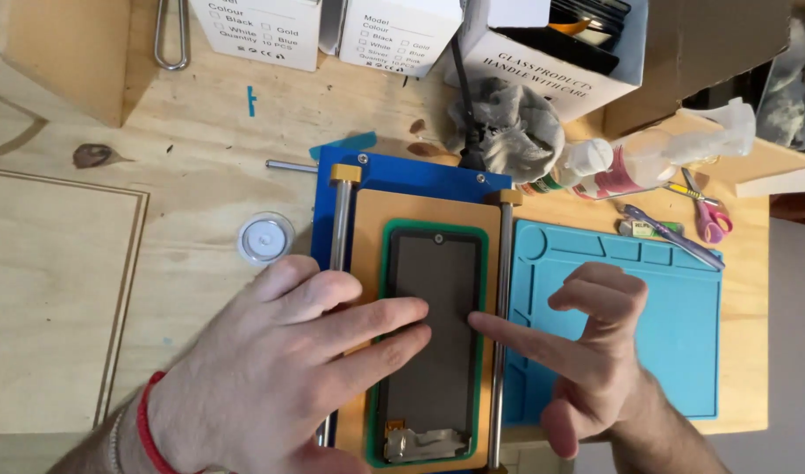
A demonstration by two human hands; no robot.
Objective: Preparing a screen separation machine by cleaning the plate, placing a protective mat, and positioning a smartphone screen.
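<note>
Both hands rest low over a phone screen [433, 329]: the left hand [288, 377], fingers spread flat, presses its left edge, and the right hand [586, 351] touches the right edge with one straight finger, the others curled, holding nothing. Dark grey glass lies in a green frame [479, 290] on an orange pad [372, 219], between two metal rods [338, 219]. Beyond, a grey rag [508, 127] sits on the desk [200, 175].
</note>
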